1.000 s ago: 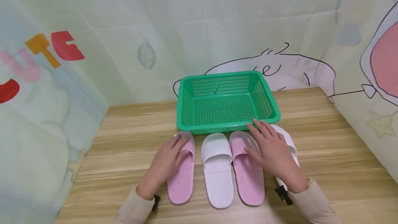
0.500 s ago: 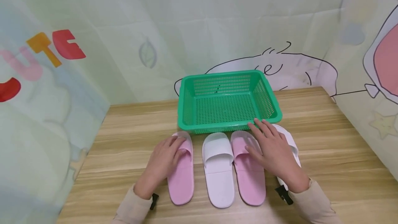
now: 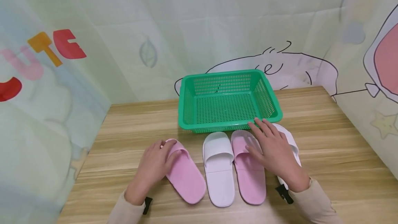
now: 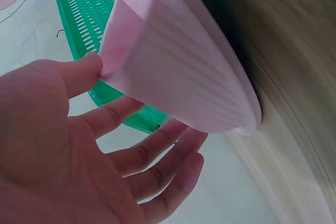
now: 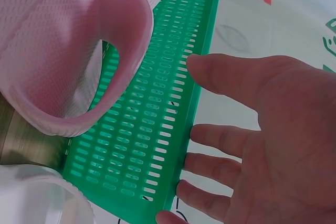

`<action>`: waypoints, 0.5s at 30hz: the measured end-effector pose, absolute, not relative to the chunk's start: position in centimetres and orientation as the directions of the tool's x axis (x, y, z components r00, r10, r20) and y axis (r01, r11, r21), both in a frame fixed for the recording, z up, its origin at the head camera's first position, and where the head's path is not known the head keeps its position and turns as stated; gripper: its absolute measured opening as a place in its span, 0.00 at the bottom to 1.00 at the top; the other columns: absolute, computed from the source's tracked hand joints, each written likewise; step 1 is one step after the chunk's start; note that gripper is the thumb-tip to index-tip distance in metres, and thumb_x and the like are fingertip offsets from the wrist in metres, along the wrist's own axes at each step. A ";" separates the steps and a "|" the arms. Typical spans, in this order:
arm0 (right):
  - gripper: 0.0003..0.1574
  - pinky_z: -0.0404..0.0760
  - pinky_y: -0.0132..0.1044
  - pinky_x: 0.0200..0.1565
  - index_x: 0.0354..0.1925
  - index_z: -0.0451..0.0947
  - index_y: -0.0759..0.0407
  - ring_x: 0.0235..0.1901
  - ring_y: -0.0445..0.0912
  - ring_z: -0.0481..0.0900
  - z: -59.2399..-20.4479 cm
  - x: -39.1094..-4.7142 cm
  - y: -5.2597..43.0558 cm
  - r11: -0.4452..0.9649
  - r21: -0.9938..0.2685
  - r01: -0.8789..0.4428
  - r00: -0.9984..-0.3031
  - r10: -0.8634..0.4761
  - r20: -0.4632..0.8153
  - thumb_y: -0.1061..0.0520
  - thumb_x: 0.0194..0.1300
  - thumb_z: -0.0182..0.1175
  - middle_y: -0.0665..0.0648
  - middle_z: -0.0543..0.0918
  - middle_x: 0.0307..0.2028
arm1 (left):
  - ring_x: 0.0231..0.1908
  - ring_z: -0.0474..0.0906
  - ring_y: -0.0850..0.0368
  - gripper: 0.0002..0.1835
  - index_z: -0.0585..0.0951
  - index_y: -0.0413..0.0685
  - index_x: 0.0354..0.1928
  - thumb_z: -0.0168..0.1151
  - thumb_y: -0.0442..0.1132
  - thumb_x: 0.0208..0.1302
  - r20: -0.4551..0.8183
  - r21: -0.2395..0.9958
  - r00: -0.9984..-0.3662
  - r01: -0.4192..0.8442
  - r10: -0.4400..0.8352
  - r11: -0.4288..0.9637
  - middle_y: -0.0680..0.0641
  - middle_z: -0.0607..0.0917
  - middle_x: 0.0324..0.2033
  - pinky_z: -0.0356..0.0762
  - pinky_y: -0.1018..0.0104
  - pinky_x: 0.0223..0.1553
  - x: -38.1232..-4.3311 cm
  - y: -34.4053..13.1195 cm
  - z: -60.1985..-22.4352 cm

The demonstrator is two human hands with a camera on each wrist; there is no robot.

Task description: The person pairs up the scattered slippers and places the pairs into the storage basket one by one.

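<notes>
In the head view my left hand holds the strap end of the left pink slipper, which lies turned with its toe to the left. The left wrist view shows my thumb against the strap's edge, the fingers along its far side. My right hand is spread above the other pink slipper, its fingertips near the basket's front rim. A white slipper lies between the pink ones. Another white slipper is partly hidden beneath my right hand and wrist.
A green plastic basket stands behind the slippers, near the back edge of the wooden table. A printed cloth hangs behind and beside the table.
My left hand has moved left and toward me. The left pink slipper has swung round, its toe going left and its heel right. My right hand has stayed almost still.
</notes>
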State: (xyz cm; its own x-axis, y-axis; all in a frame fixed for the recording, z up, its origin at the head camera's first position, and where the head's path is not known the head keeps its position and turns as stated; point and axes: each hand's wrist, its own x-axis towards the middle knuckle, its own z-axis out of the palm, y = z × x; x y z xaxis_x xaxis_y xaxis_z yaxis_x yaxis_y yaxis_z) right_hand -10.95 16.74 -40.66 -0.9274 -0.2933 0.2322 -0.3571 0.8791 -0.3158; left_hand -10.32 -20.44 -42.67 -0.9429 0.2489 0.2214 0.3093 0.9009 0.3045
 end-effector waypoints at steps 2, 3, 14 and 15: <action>0.43 0.69 0.72 0.65 0.77 0.69 0.60 0.78 0.65 0.61 -40.7 -11.0 16.7 0.879 -0.317 -0.356 -0.928 -0.293 0.230 0.46 0.71 0.69 0.66 0.67 0.78 | 0.44 0.82 0.38 0.23 0.83 0.42 0.62 0.68 0.49 0.74 0.206 0.310 -0.950 0.289 0.233 0.906 0.36 0.85 0.44 0.80 0.37 0.52 -10.2 -20.5 -42.6; 0.43 0.69 0.72 0.65 0.77 0.69 0.60 0.78 0.65 0.61 -40.7 -11.0 16.7 0.880 -0.316 -0.355 -0.928 -0.293 0.228 0.46 0.71 0.68 0.66 0.67 0.78 | 0.43 0.82 0.39 0.24 0.83 0.42 0.62 0.68 0.50 0.74 0.197 0.315 -0.955 0.276 0.222 0.908 0.36 0.84 0.44 0.81 0.38 0.51 -10.1 -20.5 -42.5; 0.43 0.69 0.72 0.65 0.77 0.69 0.60 0.77 0.66 0.61 -40.5 -11.0 16.7 0.876 -0.323 -0.358 -0.928 -0.295 0.226 0.46 0.71 0.68 0.67 0.67 0.78 | 0.46 0.84 0.33 0.30 0.83 0.40 0.62 0.68 0.58 0.71 0.126 0.354 -0.979 0.193 0.158 0.915 0.31 0.84 0.50 0.81 0.34 0.50 -9.6 -20.8 -42.3; 0.43 0.69 0.72 0.65 0.77 0.69 0.60 0.77 0.66 0.61 -40.5 -11.0 16.7 0.876 -0.323 -0.357 -0.928 -0.295 0.226 0.46 0.71 0.68 0.67 0.67 0.78 | 0.46 0.85 0.33 0.31 0.83 0.40 0.62 0.68 0.58 0.71 0.115 0.358 -0.981 0.186 0.155 0.915 0.31 0.84 0.51 0.81 0.34 0.50 -9.6 -20.8 -42.2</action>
